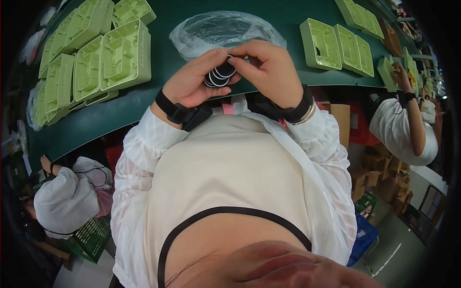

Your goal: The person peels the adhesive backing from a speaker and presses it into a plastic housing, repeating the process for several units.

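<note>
Head view: one handful of black round pieces (218, 78) with white rims, overlapping in a loose stack, held above the near edge of a dark green desk (161, 29), in front of the wearer's chest. Left hand (198, 79): palm partly turned up, fingers curled beneath the stack, thumb along its upper side. Right hand (271, 67): thumb and forefinger pinching at the top of the same stack, the other fingers bent. Wristbands, two: one black strap (181, 113) at the left wrist, one black strap (290, 113) at the right. Clear plastic bag (184, 36), one, crumpled, lying on the desk just beyond the hands. Pale green trays (126, 53), a group with moulded compartments, some stacked, at the left of the desk. Further pale green trays (321, 44), same colour, at the right. Co-worker in white (403, 126), far right, one hand at a green piece. Second co-worker (67, 201), lower left, beside a green crate (97, 235). Cardboard boxes (401, 180), several, on the floor at right.
</note>
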`<state>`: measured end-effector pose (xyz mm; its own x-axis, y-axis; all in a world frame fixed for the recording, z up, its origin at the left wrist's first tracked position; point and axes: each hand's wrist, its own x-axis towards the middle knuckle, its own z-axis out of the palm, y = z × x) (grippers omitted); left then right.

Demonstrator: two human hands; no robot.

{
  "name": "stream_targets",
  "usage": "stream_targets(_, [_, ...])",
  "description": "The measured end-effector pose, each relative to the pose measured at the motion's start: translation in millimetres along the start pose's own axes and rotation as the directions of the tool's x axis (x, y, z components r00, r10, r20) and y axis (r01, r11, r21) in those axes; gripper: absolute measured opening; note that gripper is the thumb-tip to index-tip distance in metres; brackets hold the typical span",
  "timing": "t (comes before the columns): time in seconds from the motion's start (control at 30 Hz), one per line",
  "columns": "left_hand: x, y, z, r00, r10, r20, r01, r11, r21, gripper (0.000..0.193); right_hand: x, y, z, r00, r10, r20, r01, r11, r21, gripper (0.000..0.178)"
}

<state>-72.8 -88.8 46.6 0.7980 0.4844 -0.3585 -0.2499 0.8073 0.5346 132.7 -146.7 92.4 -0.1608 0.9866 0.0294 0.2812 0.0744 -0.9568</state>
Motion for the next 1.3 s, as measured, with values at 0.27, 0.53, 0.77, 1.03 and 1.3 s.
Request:
stream_targets(0.27, [-15.9, -12.6, -8.6, 0.998, 0.043, -0.053, -0.041, 0.998, 0.049, 0.046, 11.5, 58.1, -20.0, 0.841, -0.346, -0.416, 0.083, 0.842, -0.533, 0.05])
stream_targets(0.53, [-45.4, -15.4, -37.0, 0.981, 0.183, -0.056, -0.174, 0.975, 0.141, 0.047, -14.5, 91.1, -24.7, 0.997, -0.031, -0.075, -0.036, 0.658, -0.752, 0.042])
stream_targets(0.77, [-57.9, -10.3, -43.3, 0.98, 0.137, 0.145, -0.167, 0.961, 0.222, 0.026, -230.2, 181.6, -76.3, 0.783, 0.353, -0.512, -0.25, 0.933, 0.26, 0.031])
stream_targets(1.03, [-39.9, -29.8, -30.8, 0.97, 0.008, 0.245, -0.006, 1.0, -0.007, 0.021, -449.2, 421.3, -77.7, -0.339, 0.098, -0.936, -0.658, 0.686, 0.31, 0.048])
stream_targets(1.3, [-72.6, -39.5, -25.7, 0.992, 0.091, -0.086, -0.079, 0.988, 0.134, 0.027, -445.8, 455.4, -120.7, 0.4, 0.455, -0.796, -0.915, 0.142, -0.378, 0.035])
